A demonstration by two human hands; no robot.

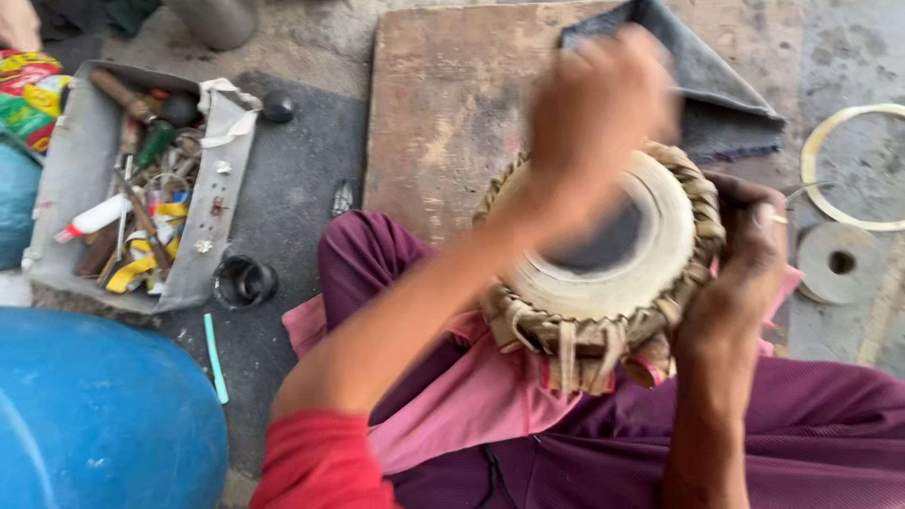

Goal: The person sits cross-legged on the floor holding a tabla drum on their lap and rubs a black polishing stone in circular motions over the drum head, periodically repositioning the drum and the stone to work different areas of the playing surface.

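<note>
Drum: a small hand drum (603, 273) rests tilted in my lap on a pink cloth (452, 386), between my knees, its pale skin head with a dark round patch facing up and away from me.

Left hand: my left hand (599, 113) is over the far rim of the drum, blurred by motion; the fingers look curled, perhaps around a small tool, but I cannot tell what the grip holds, if anything.

Right hand: my right hand (745, 254) clasps the right side of the drum, fingers wrapped over the braided rim, a clenched grip steadying the shell.

How it should handle: I judge the body solid and fairly heavy for its size, stiff in the shell, while the stretched skin is the delicate part and should not take pressure.

Where to hold: the woven leather braid around the rim and the straps (575, 353) down the side give a rough, non-slip hold; I would grip there, not on the head.

Ahead of me: a worn wooden board (443, 123) lies on the floor with a folded grey cloth (707, 85) at its far edge.

Left: an open grey box of tools (141, 188), and a blue drum-shaped container (94, 415) near me.

Right: a pale ring (830, 160) and a flat disc with a hole (837, 262) on the floor.
</note>
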